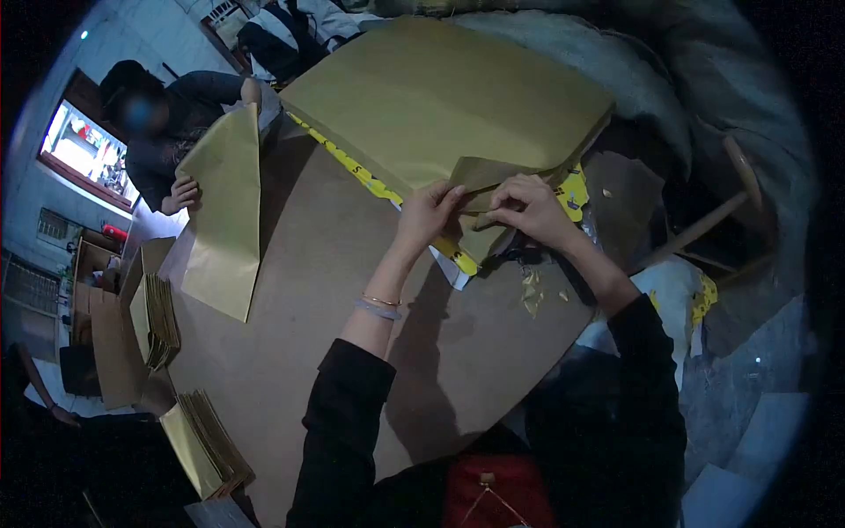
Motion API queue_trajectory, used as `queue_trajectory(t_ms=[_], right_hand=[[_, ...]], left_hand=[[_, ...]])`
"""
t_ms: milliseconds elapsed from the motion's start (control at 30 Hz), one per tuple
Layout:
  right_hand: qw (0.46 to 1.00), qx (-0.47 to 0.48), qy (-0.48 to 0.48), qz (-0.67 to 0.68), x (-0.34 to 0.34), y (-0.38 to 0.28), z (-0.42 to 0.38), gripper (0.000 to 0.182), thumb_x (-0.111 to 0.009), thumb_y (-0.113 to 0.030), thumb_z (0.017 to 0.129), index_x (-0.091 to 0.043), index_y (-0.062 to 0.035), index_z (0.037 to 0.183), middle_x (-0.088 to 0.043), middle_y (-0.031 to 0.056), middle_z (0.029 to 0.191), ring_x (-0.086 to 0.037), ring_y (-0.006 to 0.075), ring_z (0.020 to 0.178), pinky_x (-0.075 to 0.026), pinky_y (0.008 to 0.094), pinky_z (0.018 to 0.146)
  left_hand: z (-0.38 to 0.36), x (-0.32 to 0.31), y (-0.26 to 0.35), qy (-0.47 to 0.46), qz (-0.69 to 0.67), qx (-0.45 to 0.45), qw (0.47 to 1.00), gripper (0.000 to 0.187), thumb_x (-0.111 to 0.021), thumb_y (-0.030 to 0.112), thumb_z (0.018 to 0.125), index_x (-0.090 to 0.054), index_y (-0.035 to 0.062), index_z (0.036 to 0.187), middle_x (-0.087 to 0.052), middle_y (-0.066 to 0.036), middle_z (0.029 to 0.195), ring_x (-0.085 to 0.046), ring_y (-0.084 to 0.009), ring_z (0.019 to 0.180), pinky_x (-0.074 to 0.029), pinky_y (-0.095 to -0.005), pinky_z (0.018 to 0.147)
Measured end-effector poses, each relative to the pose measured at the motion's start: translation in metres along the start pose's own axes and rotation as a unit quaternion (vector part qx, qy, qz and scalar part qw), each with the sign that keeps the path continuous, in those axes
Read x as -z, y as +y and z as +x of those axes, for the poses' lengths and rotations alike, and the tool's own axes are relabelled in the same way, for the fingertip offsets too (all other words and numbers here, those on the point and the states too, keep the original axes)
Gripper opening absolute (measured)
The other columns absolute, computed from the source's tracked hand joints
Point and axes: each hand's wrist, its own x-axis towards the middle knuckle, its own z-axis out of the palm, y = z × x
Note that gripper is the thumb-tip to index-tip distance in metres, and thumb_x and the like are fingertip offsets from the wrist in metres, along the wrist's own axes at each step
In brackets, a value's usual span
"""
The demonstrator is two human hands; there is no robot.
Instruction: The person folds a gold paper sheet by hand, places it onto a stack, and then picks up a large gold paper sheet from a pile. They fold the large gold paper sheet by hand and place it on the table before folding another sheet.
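A broad stack of brown kraft paper [449, 97] lies on the table in front of me. At its near corner, my left hand [429, 211] is closed on the edge of a brown paper sheet [493, 172], whose corner is lifted and folded. To the right of it, my right hand [532, 209] pinches a part of the same paper, thumb against fingers. Beneath the stack, a yellow printed sheet [352, 167] with dark marks sticks out along the left and near edges. Small torn paper scraps [532, 292] lie just below my right hand.
Across the table [308, 361], a person [167, 114] holds a large brown paper sheet [224, 207]. Bundles of folded brown paper [157, 321] stand at the left edge, with another bundle [207, 444] nearer me. A wooden stool [717, 216] and large sacks [563, 62] are at the right and back.
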Motion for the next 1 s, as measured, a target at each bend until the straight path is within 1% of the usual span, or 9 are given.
queue_trajectory(t_ms=[100,267,433,533,733,800,867,933,1000], right_hand=[[0.991,-0.082,0.005,0.103,0.000,-0.007,0.008,0.016,-0.073,-0.015,0.072,-0.061,-0.0032,0.075,-0.059,0.0073,0.074,-0.057,0.0252,0.067,-0.044,0.0344,0.060],[0.998,0.011,0.037,-0.056,-0.001,-0.008,0.020,0.016,-0.072,-0.019,0.073,-0.063,-0.0070,0.078,-0.059,0.0054,0.087,-0.056,0.0233,0.084,-0.039,0.0360,0.077],[0.989,0.048,0.115,-0.075,-0.011,-0.003,0.026,0.017,-0.070,-0.022,0.073,-0.063,-0.0095,0.083,-0.059,0.0025,0.099,-0.054,0.0231,0.093,-0.038,0.0365,0.080],[0.983,0.086,0.104,-0.121,-0.014,0.005,0.024,0.017,-0.069,-0.023,0.075,-0.063,-0.0092,0.083,-0.059,0.0020,0.103,-0.054,0.0225,0.095,-0.037,0.0361,0.081],[0.944,0.077,0.233,-0.220,-0.002,-0.004,0.005,0.038,-0.064,-0.025,0.085,-0.050,-0.0111,0.117,-0.052,0.0087,0.117,-0.049,0.0233,0.104,-0.035,0.0373,0.092],[0.937,-0.012,0.343,-0.062,-0.003,0.011,-0.001,0.043,-0.060,-0.028,0.089,-0.045,-0.0067,0.124,-0.046,0.0127,0.124,-0.047,0.0254,0.109,-0.037,0.0394,0.092],[0.932,-0.101,0.347,0.011,0.007,0.020,-0.011,0.048,-0.054,-0.037,0.093,-0.041,-0.0036,0.125,-0.040,0.0147,0.126,-0.046,0.0260,0.110,-0.038,0.0399,0.096],[0.815,-0.247,0.361,0.380,0.017,0.055,-0.021,0.060,-0.046,-0.049,0.093,-0.035,-0.0047,0.132,-0.033,0.0145,0.134,-0.042,0.0273,0.116,-0.032,0.0403,0.102],[0.746,-0.316,0.363,0.461,0.028,0.108,-0.028,0.073,-0.040,-0.060,0.090,-0.027,-0.0070,0.140,-0.026,0.0161,0.142,-0.037,0.0300,0.123,-0.026,0.0413,0.107]], left_hand=[[0.000,0.004,0.000,-0.028,0.011,0.045,0.999,0.032,-0.052,0.033,0.093,-0.064,0.0040,0.098,-0.064,-0.011,0.071,-0.060,-0.0192,0.062,-0.046,-0.0313,0.060],[-0.004,0.009,-0.004,-0.053,-0.052,-0.022,0.997,0.040,-0.046,0.039,0.095,-0.061,0.0045,0.107,-0.064,-0.011,0.079,-0.060,-0.0196,0.066,-0.047,-0.0326,0.063],[-0.010,0.006,0.005,-0.131,-0.094,0.019,0.987,0.026,-0.056,0.023,0.091,-0.060,0.0059,0.111,-0.064,-0.008,0.080,-0.059,-0.0188,0.069,-0.048,-0.0317,0.068],[-0.009,0.000,0.008,-0.039,-0.024,-0.101,0.994,0.026,-0.061,0.007,0.083,-0.062,0.0050,0.109,-0.066,-0.015,0.093,-0.064,-0.0253,0.080,-0.049,-0.0309,0.072],[0.005,-0.002,0.025,0.066,-0.034,-0.062,0.995,0.029,-0.055,-0.004,0.080,-0.062,0.0041,0.107,-0.065,-0.014,0.099,-0.063,-0.0283,0.093,-0.048,-0.0360,0.082],[0.017,0.006,0.035,0.145,0.070,-0.280,0.946,0.033,-0.054,-0.005,0.079,-0.062,0.0085,0.108,-0.065,-0.010,0.104,-0.062,-0.0264,0.100,-0.044,-0.0391,0.089],[0.015,0.015,0.042,0.129,0.083,-0.308,0.939,0.036,-0.054,-0.006,0.079,-0.062,0.0119,0.108,-0.065,-0.006,0.107,-0.059,-0.0233,0.107,-0.041,-0.0410,0.095],[0.007,0.027,0.040,0.129,0.140,-0.334,0.923,0.036,-0.052,-0.008,0.078,-0.062,0.0119,0.106,-0.065,-0.003,0.108,-0.058,-0.0226,0.110,-0.042,-0.0395,0.093],[-0.009,0.035,0.033,0.137,0.166,-0.352,0.911,0.032,-0.055,-0.004,0.079,-0.062,0.0124,0.106,-0.065,-0.002,0.109,-0.058,-0.0214,0.111,-0.044,-0.0382,0.092]])
